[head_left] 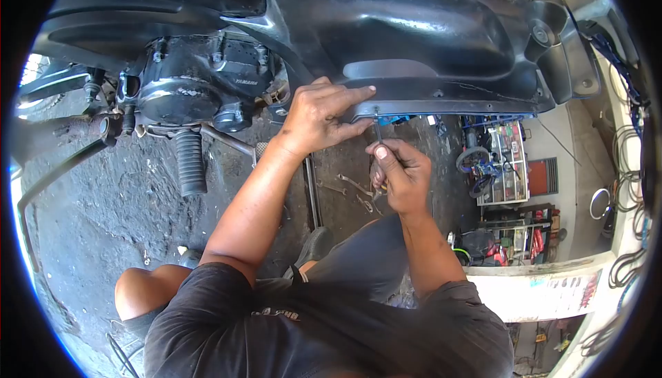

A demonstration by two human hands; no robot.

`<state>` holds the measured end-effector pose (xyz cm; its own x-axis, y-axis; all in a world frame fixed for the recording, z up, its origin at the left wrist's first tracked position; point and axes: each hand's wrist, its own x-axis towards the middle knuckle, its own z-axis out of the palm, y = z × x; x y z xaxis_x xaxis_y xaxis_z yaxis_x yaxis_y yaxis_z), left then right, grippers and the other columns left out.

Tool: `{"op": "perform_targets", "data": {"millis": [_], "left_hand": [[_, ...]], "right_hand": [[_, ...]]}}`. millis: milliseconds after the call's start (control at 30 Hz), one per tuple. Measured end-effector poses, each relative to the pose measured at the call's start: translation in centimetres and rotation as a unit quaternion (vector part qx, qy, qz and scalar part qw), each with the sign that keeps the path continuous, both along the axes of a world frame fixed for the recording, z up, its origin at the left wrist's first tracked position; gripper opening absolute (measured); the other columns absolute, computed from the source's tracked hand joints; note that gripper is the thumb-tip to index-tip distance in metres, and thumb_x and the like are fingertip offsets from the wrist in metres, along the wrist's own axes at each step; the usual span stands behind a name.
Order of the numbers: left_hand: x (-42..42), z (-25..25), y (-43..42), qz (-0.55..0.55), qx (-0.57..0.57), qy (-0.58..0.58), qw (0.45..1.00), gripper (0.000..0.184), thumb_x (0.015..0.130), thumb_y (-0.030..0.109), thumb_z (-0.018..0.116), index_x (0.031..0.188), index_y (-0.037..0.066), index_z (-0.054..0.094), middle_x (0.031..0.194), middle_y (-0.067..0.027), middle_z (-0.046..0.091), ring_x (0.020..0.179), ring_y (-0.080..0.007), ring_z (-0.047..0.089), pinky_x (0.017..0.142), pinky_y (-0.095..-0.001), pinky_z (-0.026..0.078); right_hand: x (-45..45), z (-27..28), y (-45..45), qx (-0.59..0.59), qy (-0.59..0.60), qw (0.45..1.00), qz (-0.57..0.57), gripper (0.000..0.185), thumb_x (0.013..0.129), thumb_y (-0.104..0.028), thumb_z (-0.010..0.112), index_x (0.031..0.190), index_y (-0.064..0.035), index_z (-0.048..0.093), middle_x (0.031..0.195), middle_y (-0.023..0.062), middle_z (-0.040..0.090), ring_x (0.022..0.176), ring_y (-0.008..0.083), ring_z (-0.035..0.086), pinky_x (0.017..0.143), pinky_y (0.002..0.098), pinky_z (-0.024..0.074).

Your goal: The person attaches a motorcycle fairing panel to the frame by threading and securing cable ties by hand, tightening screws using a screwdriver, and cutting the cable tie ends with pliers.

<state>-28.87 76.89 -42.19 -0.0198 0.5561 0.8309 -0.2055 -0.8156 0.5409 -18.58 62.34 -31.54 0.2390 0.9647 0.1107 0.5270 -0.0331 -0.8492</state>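
A large dark plastic body panel (420,40) of a motorcycle spans the top of the view, with small holes along its lower edge. My left hand (324,116) grips that edge, index finger on the panel's face and thumb beneath it, so the edge lies between them. Just right of it and lower, my right hand (402,175) is closed around a screwdriver (377,132). The thin shaft points up to the panel's edge beside my left fingertips. Most of the handle is hidden in my fingers.
The black engine cover (186,92) and a ribbed rubber footpeg (190,163) are at the left. Several metal tools (333,185) lie on the dark floor below my hands. A shelf rack (507,164) with parts stands at the right.
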Motion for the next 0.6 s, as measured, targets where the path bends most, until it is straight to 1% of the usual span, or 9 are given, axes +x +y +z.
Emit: {"op": "perform_targets", "data": {"millis": [100,133,233,300,433,500,533,567,600], "left_hand": [[0.0,0.3,0.1,0.001,-0.001,-0.001,1.000,0.050,0.068,0.021,0.087,0.115,0.010,0.074,0.070,-0.0039,0.066,0.061,-0.0219,0.062,0.065,-0.0351,0.050],[-0.1,0.4,0.1,0.003,0.001,-0.003,1.000,0.050,0.068,0.021,0.087,0.115,0.010,0.074,0.070,-0.0039,0.066,0.061,-0.0219,0.062,0.065,-0.0351,0.050],[-0.4,0.3,-0.4,0.031,0.008,0.002,0.999,0.050,0.069,0.020,0.086,0.116,0.009,0.074,0.069,-0.0042,0.064,0.060,-0.0219,0.063,0.063,-0.0352,0.050],[-0.3,0.4,-0.6,0.009,-0.016,-0.014,1.000,0.050,0.070,0.020,0.086,0.117,0.008,0.073,0.068,-0.0045,0.063,0.060,-0.0221,0.063,0.062,-0.0350,0.051],[-0.5,0.5,-0.7,-0.013,-0.017,0.005,1.000,0.049,0.073,0.020,0.085,0.118,0.008,0.072,0.067,-0.0046,0.063,0.059,-0.0218,0.063,0.059,-0.0351,0.052],[-0.5,0.4,-0.3,0.001,-0.001,0.011,1.000,0.049,0.073,0.020,0.085,0.119,0.008,0.072,0.067,-0.0045,0.063,0.059,-0.0215,0.063,0.059,-0.0350,0.052],[-0.2,0.2,0.0,0.007,0.009,0.007,1.000,0.052,0.072,0.022,0.086,0.119,0.009,0.072,0.068,-0.0044,0.063,0.059,-0.0221,0.063,0.059,-0.0352,0.052],[-0.3,0.3,0.1,0.013,0.020,0.003,1.000,0.054,0.070,0.024,0.087,0.120,0.009,0.071,0.068,-0.0043,0.064,0.059,-0.0227,0.063,0.059,-0.0354,0.052],[-0.6,0.5,0.1,0.014,0.021,0.001,1.000,0.054,0.070,0.024,0.087,0.120,0.009,0.071,0.068,-0.0043,0.064,0.059,-0.0227,0.063,0.059,-0.0354,0.052]], "right_hand": [[0.0,0.1,0.1,-0.021,-0.015,1.000,0.006,0.017,0.100,-0.008,0.059,0.098,0.0067,0.067,0.061,0.0026,0.055,0.050,0.0082,0.050,0.047,0.0249,0.0418],[-0.8,0.4,0.2,-0.012,0.050,0.999,0.014,0.017,0.100,-0.009,0.059,0.098,0.0065,0.066,0.061,0.0025,0.054,0.050,0.0081,0.049,0.047,0.0243,0.0404],[-2.8,2.5,1.9,-0.029,0.097,0.993,0.053,0.017,0.099,-0.009,0.058,0.097,0.0064,0.064,0.061,0.0022,0.052,0.050,0.0079,0.047,0.046,0.0242,0.0395],[-3.7,2.7,2.0,-0.037,0.119,0.992,0.025,0.016,0.099,-0.007,0.057,0.097,0.0066,0.063,0.060,0.0018,0.050,0.050,0.0080,0.047,0.046,0.0245,0.0394],[-0.8,1.4,0.0,-0.005,0.048,0.998,0.050,0.018,0.099,-0.009,0.058,0.097,0.0073,0.065,0.060,0.0020,0.052,0.050,0.0074,0.047,0.046,0.0240,0.0386],[0.3,1.1,-0.1,-0.028,0.027,0.999,0.035,0.016,0.097,-0.012,0.064,0.100,0.0021,0.071,0.061,-0.0006,0.056,0.050,0.0057,0.048,0.045,0.0225,0.0374],[0.7,1.6,0.2,-0.083,0.022,0.996,0.028,0.020,0.098,-0.018,0.065,0.100,0.0009,0.071,0.064,-0.0001,0.057,0.053,0.0056,0.050,0.047,0.0219,0.0376],[0.9,2.0,0.7,-0.082,0.020,0.996,0.028,0.020,0.098,-0.018,0.065,0.100,0.0009,0.071,0.064,-0.0001,0.057,0.053,0.0056,0.050,0.047,0.0219,0.0376],[1.0,2.3,1.3,-0.084,0.010,0.996,0.028,0.027,0.098,-0.024,0.065,0.099,0.0025,0.071,0.065,0.0018,0.058,0.052,0.0068,0.050,0.047,0.0224,0.0389]]}}
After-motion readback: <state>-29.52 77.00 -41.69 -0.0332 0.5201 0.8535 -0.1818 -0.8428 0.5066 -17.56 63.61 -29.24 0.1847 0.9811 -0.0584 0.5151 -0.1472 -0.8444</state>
